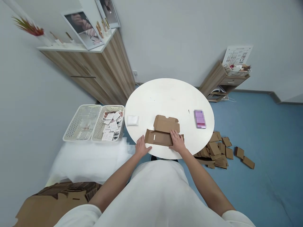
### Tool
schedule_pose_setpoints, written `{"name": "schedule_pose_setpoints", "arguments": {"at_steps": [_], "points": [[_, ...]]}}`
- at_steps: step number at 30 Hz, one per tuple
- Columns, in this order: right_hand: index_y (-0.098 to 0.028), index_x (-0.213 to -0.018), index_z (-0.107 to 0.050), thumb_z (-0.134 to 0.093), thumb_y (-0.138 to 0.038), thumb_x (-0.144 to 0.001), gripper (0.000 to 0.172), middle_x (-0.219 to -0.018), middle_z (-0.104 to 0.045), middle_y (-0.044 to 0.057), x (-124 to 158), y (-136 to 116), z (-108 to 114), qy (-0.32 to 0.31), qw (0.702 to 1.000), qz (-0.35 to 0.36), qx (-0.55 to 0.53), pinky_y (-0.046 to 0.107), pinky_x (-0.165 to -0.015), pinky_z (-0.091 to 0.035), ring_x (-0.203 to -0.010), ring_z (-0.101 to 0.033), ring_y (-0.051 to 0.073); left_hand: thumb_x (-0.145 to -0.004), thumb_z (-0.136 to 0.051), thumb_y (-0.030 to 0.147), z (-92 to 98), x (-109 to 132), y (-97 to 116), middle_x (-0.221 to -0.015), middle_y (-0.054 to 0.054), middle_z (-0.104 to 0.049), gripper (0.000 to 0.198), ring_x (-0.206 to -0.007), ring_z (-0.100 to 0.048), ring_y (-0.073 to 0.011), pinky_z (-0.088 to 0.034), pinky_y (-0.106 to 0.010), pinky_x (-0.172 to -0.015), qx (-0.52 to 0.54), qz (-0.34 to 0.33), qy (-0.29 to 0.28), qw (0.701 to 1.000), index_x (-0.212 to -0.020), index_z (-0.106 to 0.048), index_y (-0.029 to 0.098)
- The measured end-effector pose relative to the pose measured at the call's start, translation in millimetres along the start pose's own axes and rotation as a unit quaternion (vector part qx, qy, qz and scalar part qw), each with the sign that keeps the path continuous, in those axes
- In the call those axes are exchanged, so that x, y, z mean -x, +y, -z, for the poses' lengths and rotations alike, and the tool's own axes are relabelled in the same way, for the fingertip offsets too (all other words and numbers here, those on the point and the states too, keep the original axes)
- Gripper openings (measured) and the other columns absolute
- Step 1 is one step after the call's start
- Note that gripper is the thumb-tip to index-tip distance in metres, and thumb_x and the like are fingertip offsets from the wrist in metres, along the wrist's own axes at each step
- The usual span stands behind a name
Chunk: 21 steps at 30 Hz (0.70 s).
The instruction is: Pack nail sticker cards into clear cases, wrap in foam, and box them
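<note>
A brown cardboard mailer box [162, 137] lies partly unfolded on the white round table [165, 94], its notched lid flap [167, 123] pointing away from me. Inside its base shows a small white strip [154, 137]. My right hand [177, 142] rests over the right part of the base, fingers stretched out across the cardboard and thumb near the front edge. At the table's front edge, just left of the box's near corner, my left hand [142, 147] is open, with its thumb spread toward the box. Whether it touches the cardboard I cannot tell.
A white packet [133, 120] lies at the table's left, a blurred purple pack [200, 119] at its right. White baskets [94, 137] with cards and clear packaging stand left, above white wrapping sheets [92, 159]. Folded boxes [214, 151] lie on the floor at right.
</note>
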State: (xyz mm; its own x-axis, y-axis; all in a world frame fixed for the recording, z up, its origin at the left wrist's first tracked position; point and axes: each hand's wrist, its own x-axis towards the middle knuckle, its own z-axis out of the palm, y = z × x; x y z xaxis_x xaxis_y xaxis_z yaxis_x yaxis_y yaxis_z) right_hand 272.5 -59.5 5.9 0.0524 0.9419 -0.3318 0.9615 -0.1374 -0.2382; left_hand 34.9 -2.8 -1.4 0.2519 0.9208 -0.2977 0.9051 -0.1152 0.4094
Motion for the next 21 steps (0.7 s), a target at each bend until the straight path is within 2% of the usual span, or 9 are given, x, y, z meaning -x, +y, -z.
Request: {"name": "schedule_pose_setpoints", "arguments": {"at_steps": [2,3,7,11,16,21], "points": [[-0.022,-0.137,0.001,-0.063,-0.032,-0.061,0.100,-0.145,-0.005,0.006,1.9,-4.7,-4.4,0.001,1.000,-0.004,-0.025,0.042,-0.101,-0.019,-0.133,-0.001,0.024,-0.066,-0.060,0.036,-2.7,-0.6,-9.4,-0.130,-0.016,-0.038,0.081,-0.121,-0.034,-0.0287,-0.033,-0.042,-0.094,0.068,-0.028,-0.007,0.997,-0.132,-0.019,0.013],[-0.021,-0.137,0.001,-0.064,-0.032,-0.060,0.101,-0.145,-0.005,0.006,2.5,-7.1,-6.6,0.001,0.999,-0.002,-0.033,0.040,-0.100,-0.021,-0.133,-0.001,0.023,-0.067,-0.059,0.034,-3.6,-2.4,-10.9,-0.129,-0.015,-0.041,0.078,-0.119,-0.038,-0.0268,-0.035,-0.039,-0.093,0.105,-0.021,-0.009,0.994,-0.131,-0.020,0.013],[-0.015,-0.137,-0.001,-0.066,-0.028,-0.057,0.104,-0.145,-0.007,0.008,5.2,-18.2,-15.0,0.006,0.999,0.005,-0.041,0.037,-0.102,-0.022,-0.132,0.000,0.024,-0.071,-0.057,0.029,-2.1,-10.6,-4.5,-0.120,-0.013,-0.051,0.067,-0.104,-0.053,-0.0188,-0.044,-0.027,-0.081,0.239,0.060,-0.029,0.969,-0.127,-0.026,0.012],[-0.014,-0.137,-0.001,-0.067,-0.029,-0.057,0.105,-0.145,-0.006,0.008,10.4,-30.6,-21.3,0.014,0.999,-0.016,-0.042,0.037,-0.103,-0.021,-0.132,0.001,0.025,-0.074,-0.053,0.026,2.0,-9.4,5.1,-0.116,-0.009,-0.055,0.048,-0.098,-0.056,-0.0157,-0.045,-0.023,-0.077,0.289,0.023,-0.051,0.956,-0.119,-0.041,0.015],[-0.013,-0.137,0.002,-0.070,-0.032,-0.053,0.112,-0.145,-0.005,0.011,16.4,-39.3,-24.5,0.016,0.999,-0.006,-0.043,0.040,-0.104,-0.019,-0.132,0.002,0.027,-0.080,-0.044,0.027,0.7,-7.1,14.0,-0.105,-0.008,-0.061,0.035,-0.093,-0.058,-0.0184,-0.044,-0.029,-0.078,0.234,-0.021,-0.056,0.970,-0.112,-0.050,0.016],[-0.013,-0.137,0.005,-0.071,-0.035,-0.051,0.116,-0.145,-0.001,0.014,21.5,-38.7,-24.0,-0.004,0.999,0.033,-0.025,0.041,-0.104,-0.016,-0.132,0.004,0.028,-0.080,-0.043,0.026,-2.0,-11.0,11.3,-0.108,-0.011,-0.059,0.032,-0.095,-0.056,-0.0176,-0.041,-0.027,-0.078,0.126,-0.049,-0.056,0.989,-0.108,-0.051,0.012]]}}
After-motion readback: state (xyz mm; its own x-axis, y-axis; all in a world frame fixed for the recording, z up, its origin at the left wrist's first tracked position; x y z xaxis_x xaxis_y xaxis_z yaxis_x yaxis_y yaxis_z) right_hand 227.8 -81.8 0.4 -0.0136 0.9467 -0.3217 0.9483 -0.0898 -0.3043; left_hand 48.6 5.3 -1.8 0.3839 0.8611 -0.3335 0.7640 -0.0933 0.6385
